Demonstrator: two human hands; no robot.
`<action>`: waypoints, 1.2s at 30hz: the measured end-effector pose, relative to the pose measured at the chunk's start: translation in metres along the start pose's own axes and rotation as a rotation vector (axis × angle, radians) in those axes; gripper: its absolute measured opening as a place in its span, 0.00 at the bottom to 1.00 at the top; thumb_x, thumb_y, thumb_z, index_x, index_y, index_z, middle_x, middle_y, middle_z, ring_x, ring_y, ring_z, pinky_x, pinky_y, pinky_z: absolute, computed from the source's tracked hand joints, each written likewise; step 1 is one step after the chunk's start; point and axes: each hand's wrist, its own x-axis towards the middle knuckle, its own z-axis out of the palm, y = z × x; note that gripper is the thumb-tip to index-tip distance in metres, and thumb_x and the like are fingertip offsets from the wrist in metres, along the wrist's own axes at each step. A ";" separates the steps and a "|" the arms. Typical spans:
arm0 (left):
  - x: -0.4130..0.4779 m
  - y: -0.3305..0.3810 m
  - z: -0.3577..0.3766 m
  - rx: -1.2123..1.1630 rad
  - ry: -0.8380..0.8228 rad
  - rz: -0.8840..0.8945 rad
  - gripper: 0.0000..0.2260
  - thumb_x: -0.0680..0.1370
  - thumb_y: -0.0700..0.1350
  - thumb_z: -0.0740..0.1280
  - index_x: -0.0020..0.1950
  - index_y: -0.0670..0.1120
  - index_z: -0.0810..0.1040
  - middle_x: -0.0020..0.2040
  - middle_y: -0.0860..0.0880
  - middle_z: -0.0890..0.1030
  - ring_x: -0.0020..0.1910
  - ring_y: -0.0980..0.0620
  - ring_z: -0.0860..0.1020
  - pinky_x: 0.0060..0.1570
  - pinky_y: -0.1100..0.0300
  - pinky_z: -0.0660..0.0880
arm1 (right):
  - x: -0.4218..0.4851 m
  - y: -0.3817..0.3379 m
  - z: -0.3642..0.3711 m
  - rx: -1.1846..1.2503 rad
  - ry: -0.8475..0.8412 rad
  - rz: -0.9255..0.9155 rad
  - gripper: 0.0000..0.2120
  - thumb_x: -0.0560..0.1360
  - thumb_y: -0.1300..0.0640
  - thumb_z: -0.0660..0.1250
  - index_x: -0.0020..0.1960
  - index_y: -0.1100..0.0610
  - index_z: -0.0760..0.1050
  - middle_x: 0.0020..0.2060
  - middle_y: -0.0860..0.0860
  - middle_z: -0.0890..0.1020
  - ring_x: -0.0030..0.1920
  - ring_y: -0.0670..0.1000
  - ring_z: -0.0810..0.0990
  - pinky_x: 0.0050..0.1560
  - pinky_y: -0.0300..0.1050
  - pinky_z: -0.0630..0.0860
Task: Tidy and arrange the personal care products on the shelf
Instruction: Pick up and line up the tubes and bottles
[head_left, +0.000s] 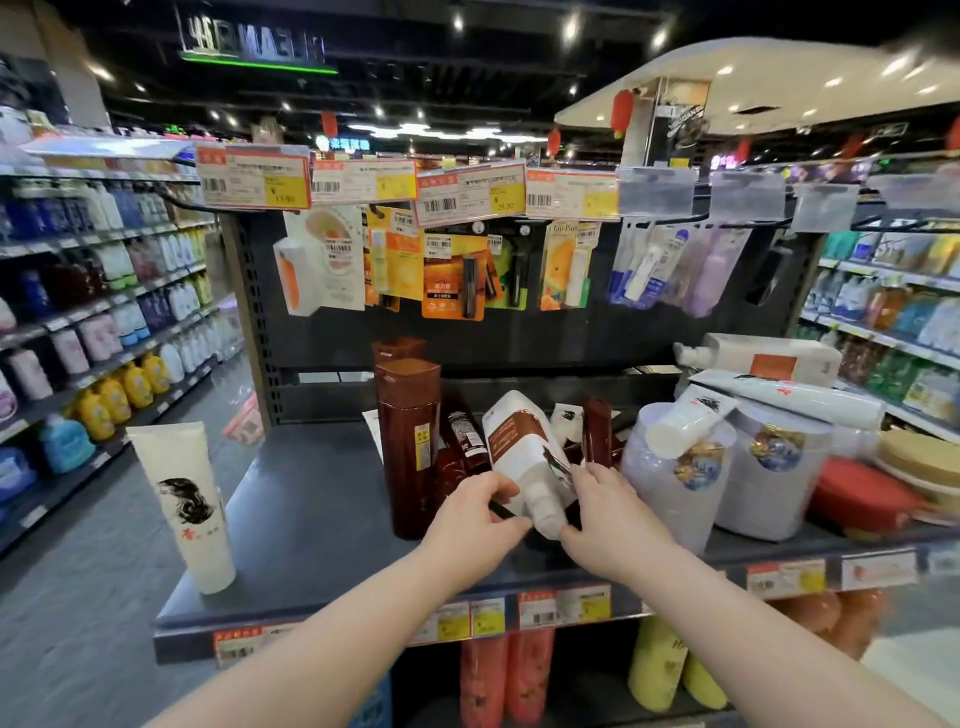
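A white bottle with a brown label (524, 447) lies tilted on the dark shelf (311, 499), cap end toward me. My left hand (475, 512) and my right hand (605, 512) both grip it near its white cap, one on each side. A tall brown bottle (408, 441) stands upright just left of it, with another brown bottle (397, 349) behind. Smaller brown bottles (467, 441) lie jumbled behind the white one. A white tube with a black ink mark (184, 501) stands cap-down at the shelf's left front.
Two clear round tubs (670, 478) stand at the right, with white tubes (685, 421) and a white box (763, 358) stacked on them. A red pouch (862, 493) lies further right. Carded products (452, 275) hang above under price tags. Aisle shelving runs along the left.
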 end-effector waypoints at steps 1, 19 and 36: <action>0.002 0.000 0.002 -0.007 -0.012 0.005 0.13 0.71 0.49 0.69 0.55 0.53 0.73 0.54 0.54 0.75 0.41 0.60 0.75 0.38 0.69 0.69 | -0.001 0.001 0.002 0.011 -0.004 0.000 0.28 0.73 0.52 0.64 0.70 0.55 0.61 0.70 0.52 0.64 0.72 0.55 0.59 0.69 0.52 0.65; 0.022 0.016 0.017 -0.015 -0.078 0.077 0.15 0.74 0.47 0.67 0.60 0.51 0.72 0.55 0.54 0.72 0.47 0.58 0.75 0.46 0.63 0.74 | 0.006 0.002 -0.007 0.076 0.089 -0.075 0.32 0.72 0.66 0.64 0.73 0.49 0.59 0.72 0.49 0.64 0.67 0.54 0.70 0.62 0.47 0.71; 0.032 0.022 0.015 -0.096 -0.083 0.082 0.14 0.74 0.47 0.67 0.58 0.54 0.72 0.49 0.58 0.73 0.46 0.59 0.74 0.41 0.68 0.70 | -0.009 -0.012 -0.034 0.141 0.140 -0.214 0.20 0.75 0.59 0.63 0.65 0.48 0.69 0.62 0.48 0.75 0.60 0.50 0.76 0.56 0.44 0.75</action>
